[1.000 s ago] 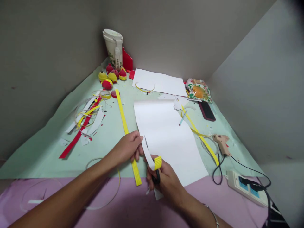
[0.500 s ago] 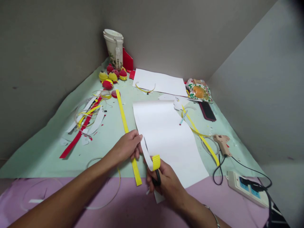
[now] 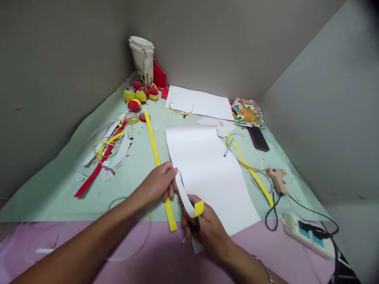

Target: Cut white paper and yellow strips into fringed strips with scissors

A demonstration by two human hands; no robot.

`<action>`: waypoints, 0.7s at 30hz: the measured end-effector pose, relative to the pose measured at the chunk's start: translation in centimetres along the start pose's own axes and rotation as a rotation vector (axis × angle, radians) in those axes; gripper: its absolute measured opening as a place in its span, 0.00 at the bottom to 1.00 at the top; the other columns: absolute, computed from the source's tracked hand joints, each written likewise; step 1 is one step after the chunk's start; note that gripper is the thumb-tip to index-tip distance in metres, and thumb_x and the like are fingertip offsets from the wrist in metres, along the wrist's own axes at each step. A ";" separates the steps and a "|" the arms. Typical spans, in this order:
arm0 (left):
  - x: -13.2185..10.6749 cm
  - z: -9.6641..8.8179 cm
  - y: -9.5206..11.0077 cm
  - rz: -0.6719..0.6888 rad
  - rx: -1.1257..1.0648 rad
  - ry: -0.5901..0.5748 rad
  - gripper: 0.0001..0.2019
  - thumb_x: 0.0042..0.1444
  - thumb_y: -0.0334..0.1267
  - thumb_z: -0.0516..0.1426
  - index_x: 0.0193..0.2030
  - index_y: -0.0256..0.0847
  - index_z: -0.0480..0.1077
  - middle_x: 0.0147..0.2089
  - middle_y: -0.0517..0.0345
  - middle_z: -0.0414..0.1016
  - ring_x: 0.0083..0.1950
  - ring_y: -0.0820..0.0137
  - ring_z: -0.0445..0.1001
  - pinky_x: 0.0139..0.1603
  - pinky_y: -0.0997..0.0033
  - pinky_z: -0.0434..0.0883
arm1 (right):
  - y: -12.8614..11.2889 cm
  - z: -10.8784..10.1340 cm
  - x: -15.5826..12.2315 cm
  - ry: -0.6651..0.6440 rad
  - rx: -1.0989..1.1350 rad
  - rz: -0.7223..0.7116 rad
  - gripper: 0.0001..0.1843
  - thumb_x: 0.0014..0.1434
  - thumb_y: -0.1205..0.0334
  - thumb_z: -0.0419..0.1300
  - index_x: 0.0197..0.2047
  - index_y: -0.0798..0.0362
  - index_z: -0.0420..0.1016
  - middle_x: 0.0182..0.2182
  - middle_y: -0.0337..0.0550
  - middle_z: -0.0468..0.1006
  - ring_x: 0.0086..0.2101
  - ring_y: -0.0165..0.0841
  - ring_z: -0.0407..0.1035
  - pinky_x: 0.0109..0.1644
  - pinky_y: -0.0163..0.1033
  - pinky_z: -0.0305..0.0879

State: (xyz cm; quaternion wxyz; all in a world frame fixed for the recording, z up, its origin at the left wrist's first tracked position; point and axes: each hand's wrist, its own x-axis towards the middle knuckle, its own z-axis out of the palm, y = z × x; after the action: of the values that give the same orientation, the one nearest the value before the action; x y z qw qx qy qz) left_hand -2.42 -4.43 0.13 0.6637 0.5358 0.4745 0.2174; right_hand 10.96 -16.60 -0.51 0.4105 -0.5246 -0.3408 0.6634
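My left hand (image 3: 162,180) pinches the left edge of a large white paper sheet (image 3: 204,165), beside a narrow strip (image 3: 184,197) partly cut from it. That strip curls down and ends in a yellow corrugated piece (image 3: 199,208) resting over my right hand (image 3: 204,227). My right hand is closed around scissors with black handles (image 3: 194,223); their blades are mostly hidden by the strip and fingers. Under my left hand runs a long yellow corrugated strip (image 3: 152,140), its near end past the green cover's edge.
Paper scraps and a red strip (image 3: 94,177) lie at left. Red and yellow balls (image 3: 134,105) sit by a white cup (image 3: 142,59). At right are a glue gun (image 3: 276,179), a phone (image 3: 258,139), a power strip (image 3: 309,236) and a snack packet (image 3: 248,112).
The cut strip's yellow end has swung slightly down and to the right over my right hand. My left hand stays at the sheet's edge.
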 end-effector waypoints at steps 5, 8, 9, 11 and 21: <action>0.0 -0.1 0.1 0.004 0.035 0.001 0.11 0.61 0.44 0.50 0.29 0.43 0.58 0.19 0.63 0.71 0.13 0.76 0.63 0.14 0.77 0.58 | -0.1 0.0 -0.1 0.006 -0.020 0.004 0.13 0.61 0.55 0.58 0.46 0.53 0.71 0.22 0.31 0.69 0.18 0.23 0.59 0.23 0.30 0.54; -0.1 -0.1 0.1 0.020 0.058 0.010 0.12 0.61 0.44 0.50 0.28 0.43 0.58 0.20 0.64 0.71 0.13 0.78 0.62 0.15 0.77 0.57 | -0.1 0.0 -0.2 0.002 -0.016 0.002 0.12 0.60 0.58 0.58 0.47 0.53 0.71 0.22 0.31 0.69 0.18 0.23 0.59 0.24 0.30 0.55; -0.1 -0.2 0.1 0.023 0.064 0.014 0.12 0.61 0.44 0.50 0.28 0.43 0.58 0.19 0.64 0.70 0.14 0.78 0.61 0.16 0.78 0.56 | -0.2 0.0 -0.1 0.004 -0.011 0.005 0.13 0.60 0.59 0.58 0.47 0.53 0.71 0.22 0.31 0.69 0.18 0.24 0.59 0.24 0.30 0.55; -0.2 -0.2 0.1 0.026 0.072 0.017 0.12 0.61 0.44 0.51 0.28 0.43 0.58 0.19 0.65 0.69 0.14 0.78 0.61 0.16 0.78 0.56 | -0.3 0.0 -0.1 0.014 -0.004 0.005 0.13 0.59 0.60 0.58 0.47 0.53 0.70 0.21 0.31 0.69 0.17 0.24 0.60 0.22 0.30 0.54; -0.1 -0.2 -0.1 0.029 0.076 0.004 0.12 0.61 0.45 0.51 0.28 0.43 0.59 0.19 0.65 0.69 0.14 0.78 0.60 0.16 0.77 0.55 | -0.5 0.2 0.2 0.017 -0.019 0.000 0.14 0.60 0.51 0.59 0.40 0.53 0.69 0.21 0.31 0.69 0.16 0.22 0.58 0.20 0.29 0.52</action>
State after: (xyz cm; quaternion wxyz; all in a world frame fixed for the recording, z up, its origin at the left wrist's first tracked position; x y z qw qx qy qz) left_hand -2.63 -4.48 0.07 0.6388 0.5669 0.4758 0.2099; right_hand 10.86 -16.21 -0.10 0.4083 -0.5342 -0.3435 0.6557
